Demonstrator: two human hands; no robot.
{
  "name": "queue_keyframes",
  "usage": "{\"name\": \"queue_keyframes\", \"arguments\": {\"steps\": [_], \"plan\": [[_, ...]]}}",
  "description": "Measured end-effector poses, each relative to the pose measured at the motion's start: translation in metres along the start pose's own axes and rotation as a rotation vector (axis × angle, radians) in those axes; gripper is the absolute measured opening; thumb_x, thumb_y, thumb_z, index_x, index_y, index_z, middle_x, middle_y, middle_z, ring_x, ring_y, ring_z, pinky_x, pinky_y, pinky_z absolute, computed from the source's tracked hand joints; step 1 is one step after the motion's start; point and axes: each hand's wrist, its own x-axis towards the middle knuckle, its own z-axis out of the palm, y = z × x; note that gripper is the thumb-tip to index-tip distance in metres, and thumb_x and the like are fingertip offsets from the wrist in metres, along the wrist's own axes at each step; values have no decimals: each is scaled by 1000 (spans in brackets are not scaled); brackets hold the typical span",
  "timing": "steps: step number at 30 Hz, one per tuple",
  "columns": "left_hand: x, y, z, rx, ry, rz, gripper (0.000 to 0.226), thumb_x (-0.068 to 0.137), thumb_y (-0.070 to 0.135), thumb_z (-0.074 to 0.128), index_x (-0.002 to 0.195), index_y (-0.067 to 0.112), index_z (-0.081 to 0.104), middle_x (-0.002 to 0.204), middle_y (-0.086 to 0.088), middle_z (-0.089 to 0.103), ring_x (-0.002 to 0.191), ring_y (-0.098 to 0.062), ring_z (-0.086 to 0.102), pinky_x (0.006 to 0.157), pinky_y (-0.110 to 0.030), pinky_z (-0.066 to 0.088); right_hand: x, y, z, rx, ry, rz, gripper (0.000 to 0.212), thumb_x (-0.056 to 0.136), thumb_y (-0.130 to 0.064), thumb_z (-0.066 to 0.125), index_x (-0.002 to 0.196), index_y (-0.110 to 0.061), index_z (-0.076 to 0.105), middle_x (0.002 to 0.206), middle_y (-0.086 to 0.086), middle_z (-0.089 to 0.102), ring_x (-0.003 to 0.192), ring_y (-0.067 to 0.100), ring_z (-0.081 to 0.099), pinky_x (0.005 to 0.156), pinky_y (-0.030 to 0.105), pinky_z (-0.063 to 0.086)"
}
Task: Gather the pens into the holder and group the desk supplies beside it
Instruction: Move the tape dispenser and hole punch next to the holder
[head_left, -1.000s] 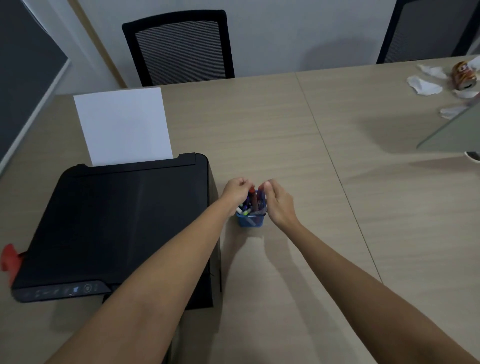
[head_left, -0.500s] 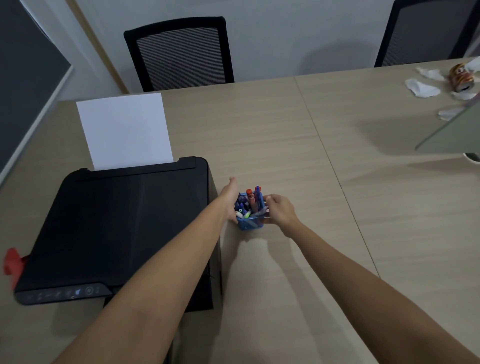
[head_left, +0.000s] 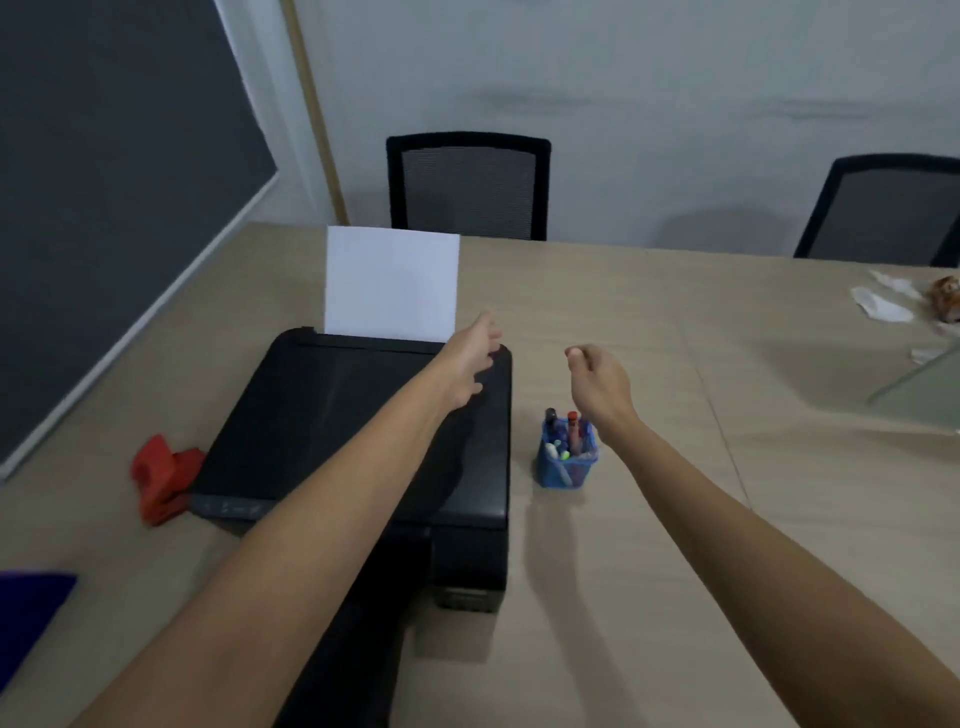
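Observation:
A small blue holder stands upright on the wooden table, just right of the black printer. Several pens, blue and red among them, stick out of its top. My right hand hovers above and behind the holder, apart from it, fingers loosely curled around nothing. My left hand is raised over the printer's far right corner, fingers spread, holding nothing. A red stapler-like object lies at the printer's left side.
A white sheet stands in the printer's rear feed. A blue object shows at the left edge. Crumpled white papers and an orange-patterned item lie far right, near a grey slab. Two black chairs stand behind the table.
Both hands have let go of the holder and lifted away from it, the left over the printer, the right above the holder. The view has tilted up and shifted left.

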Motion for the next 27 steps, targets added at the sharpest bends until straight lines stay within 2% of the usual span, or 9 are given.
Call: {"name": "queue_keyframes", "arguments": {"steps": [6, 9, 12, 14, 17, 20, 22, 24, 27], "plan": [[-79, -27, -159, -15, 228, 100, 51, 100, 45, 35, 140, 16, 48, 143, 1, 52, 134, -20, 46, 113, -47, 28, -49, -107, 98, 32, -191, -157, 32, 96, -29, 42, 113, -9, 61, 106, 15, 64, 106, 33, 58, 89, 37, 44], [-114, -78, -250, -1, 403, 84, 42, 99, 36, 44, 131, 11, 55, 133, -3, 58, 120, -18, 53, 97, -36, 34, -88, -153, 171, 66, -328, -219, 28, 95, -28, 46, 109, -12, 63, 105, 6, 63, 102, 26, 59, 81, 31, 43], [-148, -142, -335, 139, 649, 72, 26, 94, 21, 56, 115, 9, 65, 117, -12, 65, 107, -20, 58, 89, -29, 41, -128, -188, 241, 32, -446, -277, 27, 95, -26, 49, 112, -12, 64, 114, 10, 66, 108, 26, 59, 87, 32, 44], [-173, -181, -384, 271, 780, -12, 39, 89, 19, 63, 124, 5, 59, 129, -15, 61, 120, -26, 57, 100, -31, 42, -151, -205, 283, 0, -513, -305, 28, 94, -24, 50, 114, -10, 64, 117, 12, 66, 112, 28, 59, 96, 37, 46], [-208, -242, -454, 417, 823, -200, 72, 80, 29, 73, 141, 7, 42, 145, -15, 45, 131, -32, 47, 106, -38, 43, -183, -225, 356, -78, -580, -314, 28, 92, -21, 53, 112, -6, 65, 115, 15, 67, 110, 30, 60, 96, 37, 46], [-222, -290, -488, 500, 738, -336, 92, 67, 34, 84, 142, 8, 37, 142, -16, 44, 126, -33, 50, 97, -42, 49, -197, -226, 414, -197, -592, -246, 32, 91, -22, 54, 117, -4, 62, 120, 18, 66, 114, 33, 59, 98, 36, 43], [-222, -314, -493, 429, 706, -320, 79, 68, 19, 83, 135, 4, 43, 133, -16, 53, 112, -31, 57, 81, -37, 51, -199, -221, 443, -256, -599, -157, 40, 92, -24, 54, 125, -1, 55, 130, 21, 59, 123, 35, 53, 102, 37, 40], [-221, -332, -492, 345, 762, -297, 61, 70, 5, 78, 124, 3, 50, 120, -16, 62, 91, -26, 59, 68, -31, 46, -196, -215, 464, -274, -572, -57, 45, 93, -25, 54, 128, 3, 50, 133, 22, 55, 125, 36, 50, 101, 37, 40], [-219, -354, -491, 262, 914, -193, 47, 68, 5, 79, 109, 6, 56, 103, -12, 69, 75, -19, 58, 57, -20, 43, -186, -203, 488, -239, -558, 70, 44, 93, -24, 54, 125, 5, 53, 126, 21, 59, 117, 36, 56, 95, 38, 43]]}}
